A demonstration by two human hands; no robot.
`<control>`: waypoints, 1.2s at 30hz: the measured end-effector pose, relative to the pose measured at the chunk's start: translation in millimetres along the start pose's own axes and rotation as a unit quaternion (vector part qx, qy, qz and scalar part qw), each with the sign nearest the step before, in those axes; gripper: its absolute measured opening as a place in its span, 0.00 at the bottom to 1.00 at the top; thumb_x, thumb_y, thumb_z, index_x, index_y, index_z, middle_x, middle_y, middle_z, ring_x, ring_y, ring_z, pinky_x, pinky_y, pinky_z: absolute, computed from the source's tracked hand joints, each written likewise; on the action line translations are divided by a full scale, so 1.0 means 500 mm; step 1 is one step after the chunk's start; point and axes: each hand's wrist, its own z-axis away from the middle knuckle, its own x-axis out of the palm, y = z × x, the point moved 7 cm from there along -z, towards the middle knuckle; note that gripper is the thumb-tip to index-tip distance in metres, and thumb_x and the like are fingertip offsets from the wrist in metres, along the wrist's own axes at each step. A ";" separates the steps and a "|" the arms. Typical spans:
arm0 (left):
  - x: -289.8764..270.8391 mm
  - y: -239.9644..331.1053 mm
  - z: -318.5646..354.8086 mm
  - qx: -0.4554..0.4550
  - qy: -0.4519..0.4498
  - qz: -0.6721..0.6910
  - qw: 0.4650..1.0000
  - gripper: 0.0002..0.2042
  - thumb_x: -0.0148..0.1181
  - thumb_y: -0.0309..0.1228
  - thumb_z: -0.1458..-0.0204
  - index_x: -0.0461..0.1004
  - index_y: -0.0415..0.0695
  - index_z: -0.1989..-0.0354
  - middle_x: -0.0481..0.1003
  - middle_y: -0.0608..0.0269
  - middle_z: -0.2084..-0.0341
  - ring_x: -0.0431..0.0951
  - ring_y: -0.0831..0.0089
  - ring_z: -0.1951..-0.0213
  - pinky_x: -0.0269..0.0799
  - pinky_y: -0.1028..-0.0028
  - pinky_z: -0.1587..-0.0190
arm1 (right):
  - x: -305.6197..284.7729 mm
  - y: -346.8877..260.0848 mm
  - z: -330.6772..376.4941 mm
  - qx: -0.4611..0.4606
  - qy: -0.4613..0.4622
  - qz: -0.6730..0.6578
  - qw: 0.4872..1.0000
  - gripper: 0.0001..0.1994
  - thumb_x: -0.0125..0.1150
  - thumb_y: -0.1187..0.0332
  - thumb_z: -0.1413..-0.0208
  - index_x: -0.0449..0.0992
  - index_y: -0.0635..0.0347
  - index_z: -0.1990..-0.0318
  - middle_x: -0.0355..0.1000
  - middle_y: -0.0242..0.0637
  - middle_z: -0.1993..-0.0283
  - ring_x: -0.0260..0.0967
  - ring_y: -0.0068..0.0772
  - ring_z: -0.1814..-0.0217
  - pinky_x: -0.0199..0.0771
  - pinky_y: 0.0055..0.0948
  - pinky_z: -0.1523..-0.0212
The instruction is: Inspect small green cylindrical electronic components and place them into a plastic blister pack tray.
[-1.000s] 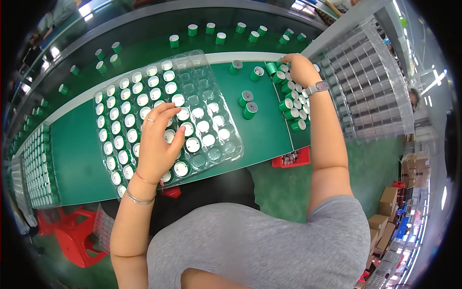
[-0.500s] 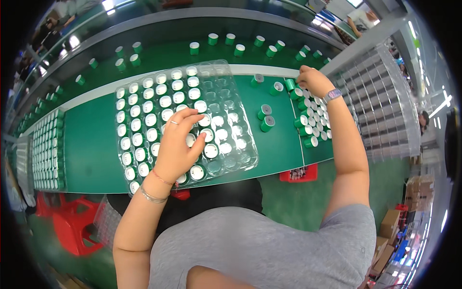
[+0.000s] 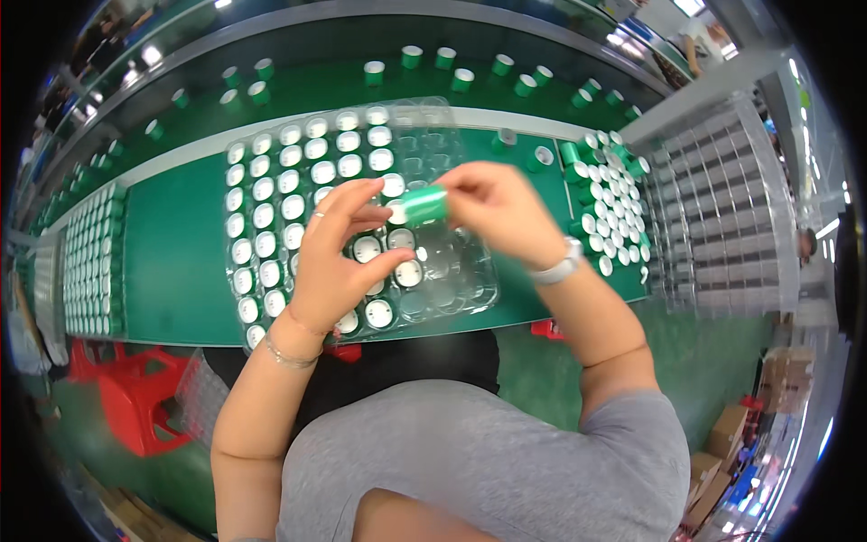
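Over the clear plastic tray (image 3: 470,275), my right hand (image 3: 497,210) pinches a green cylinder (image 3: 424,206), blurred by motion and tipped on its side. Its pale end points toward my left hand (image 3: 336,248), which hovers over the tray with thumb and fingers spread and nothing held between them. Green cylinders with white tops fill most of the tray's pockets, such as a white-topped cylinder (image 3: 378,313) near the front edge. Bare pockets show along the tray's right side, partly hidden by my right hand.
A cluster of green cylinders (image 3: 614,212) stands at the right of the green table (image 3: 172,262), beside upright clear trays (image 3: 713,208). Another filled tray (image 3: 93,262) lies at the left. Loose cylinders (image 3: 462,79) stand on the strip behind. A red stool (image 3: 135,406) is on the floor.
From the cluster at the right, my right hand has come left over the tray with a green cylinder in its fingers. My left hand has stayed nearly in place, its fingers still spread.
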 end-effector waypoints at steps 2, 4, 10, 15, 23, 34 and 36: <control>0.003 0.012 0.001 0.039 -0.010 0.004 0.999 0.25 0.73 0.20 0.59 0.74 0.38 0.48 0.73 0.55 0.50 0.79 0.66 0.53 0.80 0.70 0.50 | 0.061 0.024 0.003 0.051 -0.049 -0.090 0.993 0.09 0.58 0.72 0.39 0.78 0.66 0.54 0.78 0.31 0.63 0.72 0.15 0.67 0.72 0.16 0.66; 0.003 0.010 0.005 0.025 -0.015 -0.014 0.999 0.22 0.70 0.17 0.58 0.77 0.38 0.51 0.76 0.55 0.56 0.80 0.67 0.56 0.81 0.72 0.53 | 0.068 0.031 0.011 0.053 -0.069 -0.137 0.987 0.10 0.58 0.71 0.38 0.78 0.66 0.53 0.78 0.32 0.63 0.73 0.17 0.67 0.72 0.18 0.65; 0.004 0.010 0.005 0.034 -0.022 -0.076 0.996 0.21 0.70 0.19 0.57 0.77 0.38 0.51 0.76 0.55 0.57 0.81 0.68 0.60 0.80 0.74 0.56 | -0.211 -0.006 0.048 -0.104 0.235 0.323 0.911 0.10 0.62 0.71 0.46 0.80 0.61 0.57 0.77 0.36 0.62 0.74 0.25 0.65 0.74 0.26 0.63; 0.006 0.009 0.003 0.011 -0.033 -0.071 0.997 0.21 0.70 0.20 0.58 0.77 0.38 0.52 0.77 0.55 0.58 0.82 0.68 0.60 0.80 0.74 0.56 | -0.366 0.073 0.066 -0.017 0.195 0.573 0.796 0.16 0.68 0.73 0.55 0.78 0.62 0.56 0.76 0.43 0.56 0.72 0.49 0.52 0.73 0.40 0.51; -0.004 -0.003 0.003 -0.060 -0.035 0.046 0.997 0.20 0.66 0.17 0.56 0.75 0.35 0.51 0.75 0.56 0.58 0.82 0.69 0.58 0.80 0.74 0.52 | -0.340 -0.009 0.078 -0.056 0.239 0.522 0.817 0.16 0.68 0.73 0.52 0.77 0.64 0.54 0.75 0.42 0.57 0.74 0.40 0.54 0.72 0.33 0.52; -0.043 -0.027 0.009 -0.125 -0.004 0.182 0.975 0.21 0.62 0.12 0.54 0.71 0.34 0.49 0.72 0.58 0.55 0.78 0.70 0.53 0.78 0.71 0.48 | 0.065 -0.020 -0.005 -0.132 -0.002 -0.184 0.974 0.15 0.59 0.75 0.40 0.73 0.67 0.47 0.67 0.38 0.45 0.69 0.24 0.51 0.74 0.25 0.53; -0.061 -0.028 0.015 -0.125 0.006 0.176 0.976 0.21 0.62 0.11 0.54 0.71 0.34 0.48 0.71 0.58 0.53 0.78 0.69 0.52 0.78 0.71 0.48 | 0.089 -0.013 -0.018 -0.146 -0.026 -0.192 0.970 0.16 0.60 0.77 0.42 0.72 0.67 0.46 0.66 0.38 0.45 0.68 0.25 0.49 0.74 0.26 0.52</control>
